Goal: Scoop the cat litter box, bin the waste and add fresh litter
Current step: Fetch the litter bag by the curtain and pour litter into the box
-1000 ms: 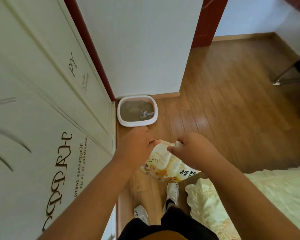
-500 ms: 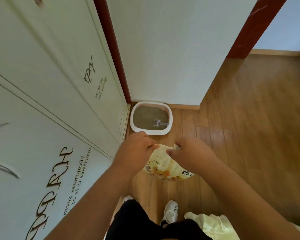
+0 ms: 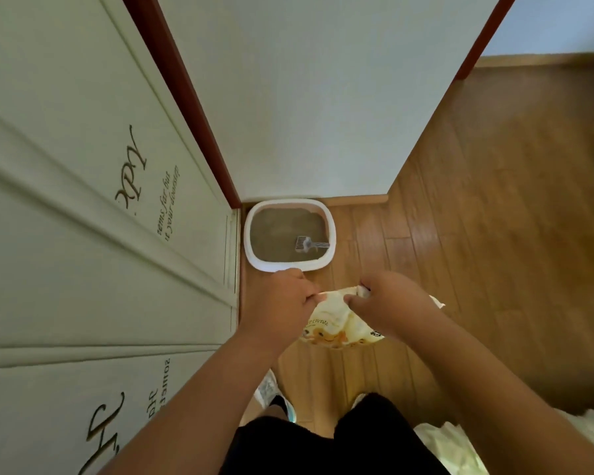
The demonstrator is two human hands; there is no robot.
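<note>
A white litter box (image 3: 331, 231) sits on the wooden floor in the corner, filled with grey-brown litter. A grey slotted scoop (image 3: 308, 244) lies inside it, its handle resting toward the right rim. I hold a yellow and white litter bag (image 3: 336, 325) in front of me, just short of the box. My left hand (image 3: 283, 305) pinches the bag's top edge on the left. My right hand (image 3: 388, 305) grips the top edge on the right. The bag's lower part hangs under my hands.
A pale green wardrobe door with dark lettering (image 3: 93, 234) runs along the left. A white wall (image 3: 306, 97) with red-brown trim stands behind the box. Wooden floor (image 3: 494, 234) opens to the right. Pale bedding (image 3: 450, 447) lies at the lower right, by my feet.
I have stepped closer to the litter box, which now looks larger and nearer. Both hands keep their grip on the bag's top. The bedding has slid toward the lower edge.
</note>
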